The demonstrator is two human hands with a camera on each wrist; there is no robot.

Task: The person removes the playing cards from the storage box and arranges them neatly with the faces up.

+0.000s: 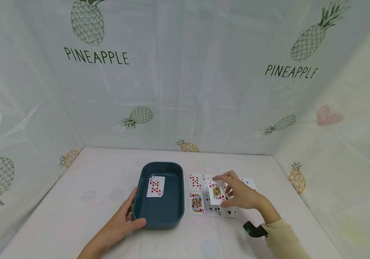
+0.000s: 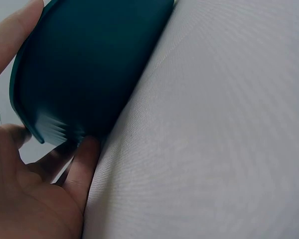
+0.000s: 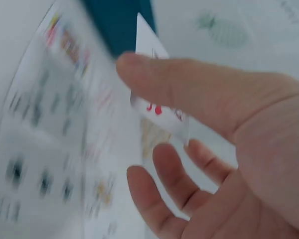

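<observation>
My left hand [image 1: 121, 221] grips the near left side of a dark teal tray [image 1: 180, 196], its thumb at the rim and its fingers against the outer wall. In the left wrist view those fingers [image 2: 84, 164] reach low under the tray's edge. Inside the tray lies a ten of hearts [image 1: 155, 187] on top of another card. My right hand [image 1: 241, 192] pinches a red jack playing card [image 1: 216, 193] between thumb and fingers, over the cards laid out right of the tray. In the right wrist view this card [image 3: 147, 40] stands tilted, partly hidden behind the thumb.
Beside the tray, face-up cards lie in two rows, among them a red nine [image 1: 195, 182], a red king [image 1: 196, 203], a black five [image 1: 215, 210] and a two [image 1: 249, 182]. A pale cloth covers the table [image 1: 113, 180]; pineapple-printed sheets [image 1: 204, 90] hang behind and at both sides.
</observation>
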